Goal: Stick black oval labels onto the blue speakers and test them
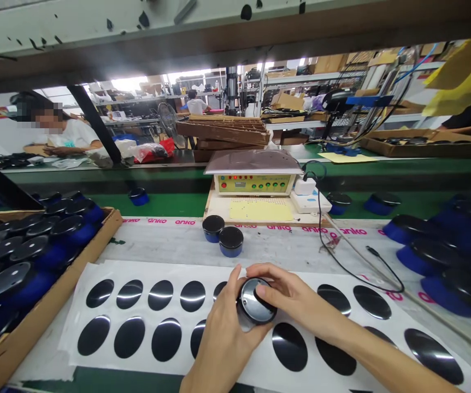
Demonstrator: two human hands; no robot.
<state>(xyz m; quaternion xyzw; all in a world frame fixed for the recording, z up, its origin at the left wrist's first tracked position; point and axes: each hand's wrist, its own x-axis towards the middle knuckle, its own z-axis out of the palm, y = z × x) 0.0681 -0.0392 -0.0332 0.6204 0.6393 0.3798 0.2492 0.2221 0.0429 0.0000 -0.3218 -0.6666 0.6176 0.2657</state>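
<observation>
My left hand [221,333] is wrapped round a small round black puck [255,303] with a glossy top, held over a white sheet [178,314] of black oval stickers. My right hand [290,297] comes in from the right, its thumb pressed flat on the puck's shiny top face and its fingers curled over the far rim. Two more blue-sided pucks [223,236] with black tops stand just beyond the sheet.
A cardboard tray [51,295] of blue-and-black pucks lies at the left, and loose ones pile at the right [444,256]. A yellow control box [254,183] with a black cable [358,267] sits ahead. A person in white sits across the green conveyor [162,202].
</observation>
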